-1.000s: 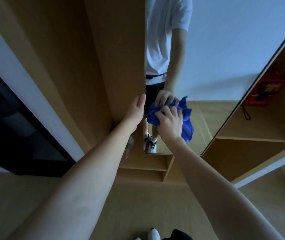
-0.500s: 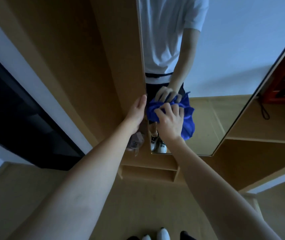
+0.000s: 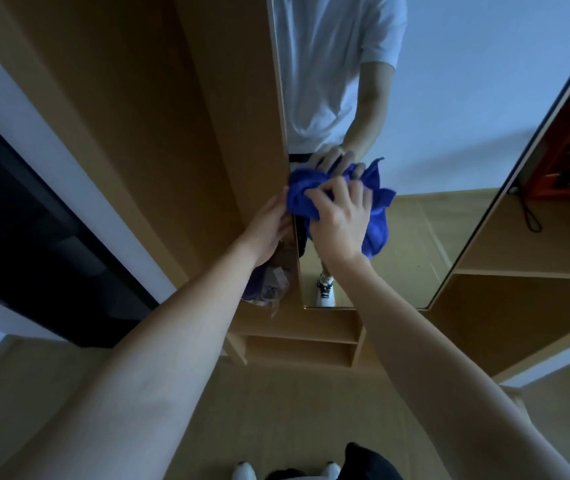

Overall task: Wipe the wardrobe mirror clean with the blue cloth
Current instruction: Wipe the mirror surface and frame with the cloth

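A tall wardrobe mirror (image 3: 449, 133) on a wooden door fills the upper middle and reflects a person in a white shirt. My right hand (image 3: 340, 220) presses a bunched blue cloth (image 3: 302, 199) against the glass close to the mirror's left edge, with cloth hanging below the hand. My left hand (image 3: 269, 230) rests on the wooden edge of the door just left of the cloth, fingers curled around that edge. Part of the cloth is hidden under my right hand.
Wooden wardrobe panels (image 3: 172, 116) stand to the left, and open wooden shelves (image 3: 536, 258) to the right hold a red item (image 3: 567, 161) with a black cord. A low shelf (image 3: 300, 348) sits under the mirror. A dark opening (image 3: 16, 220) lies far left.
The view has tilted down and shifted. My right hand with the cloth has slid left toward the mirror's left edge, and my left hand has stayed on the door edge.
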A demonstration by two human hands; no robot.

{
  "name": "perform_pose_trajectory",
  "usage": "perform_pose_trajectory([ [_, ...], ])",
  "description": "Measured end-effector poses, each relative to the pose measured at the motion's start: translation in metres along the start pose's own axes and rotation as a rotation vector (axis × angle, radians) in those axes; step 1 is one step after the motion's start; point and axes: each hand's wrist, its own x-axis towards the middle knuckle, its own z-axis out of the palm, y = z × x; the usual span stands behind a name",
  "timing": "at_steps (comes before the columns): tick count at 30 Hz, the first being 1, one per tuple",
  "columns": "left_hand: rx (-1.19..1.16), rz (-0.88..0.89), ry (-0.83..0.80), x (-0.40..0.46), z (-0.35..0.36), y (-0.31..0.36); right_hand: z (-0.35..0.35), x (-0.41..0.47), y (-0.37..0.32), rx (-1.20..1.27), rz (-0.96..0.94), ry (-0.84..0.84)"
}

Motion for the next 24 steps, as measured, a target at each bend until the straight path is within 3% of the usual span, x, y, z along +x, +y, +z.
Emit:
perform_pose_trajectory([
  [3, -0.011, -0.044, -0.002, 0.003, -0.004, 0.002, 0.016, -0.06, 0.009, -0.095, -0.098, -0.257],
  [5, -0.017, -0.054, 0.019, 0.005, -0.003, 0.002, 0.019, -0.076, 0.012, -0.116, -0.025, -0.342],
  [8, 0.002, -0.066, -0.024, 0.01, -0.01, -0.003, 0.012, -0.049, 0.0, -0.067, 0.094, -0.257],
  [13, -0.032, -0.081, -0.069, 0.014, -0.016, -0.003, -0.013, 0.043, -0.022, 0.005, 0.164, 0.056],
  [16, -0.034, -0.117, -0.081, 0.014, -0.016, -0.003, -0.015, 0.055, -0.022, -0.035, 0.119, 0.122],
  [20, 0.004, -0.152, -0.089, 0.019, -0.019, 0.0, 0.0, -0.003, -0.008, -0.132, -0.009, -0.061],
  [24, 0.07, -0.186, -0.022, 0.022, -0.014, 0.006, 0.006, -0.053, 0.007, -0.213, 0.043, -0.321],
])
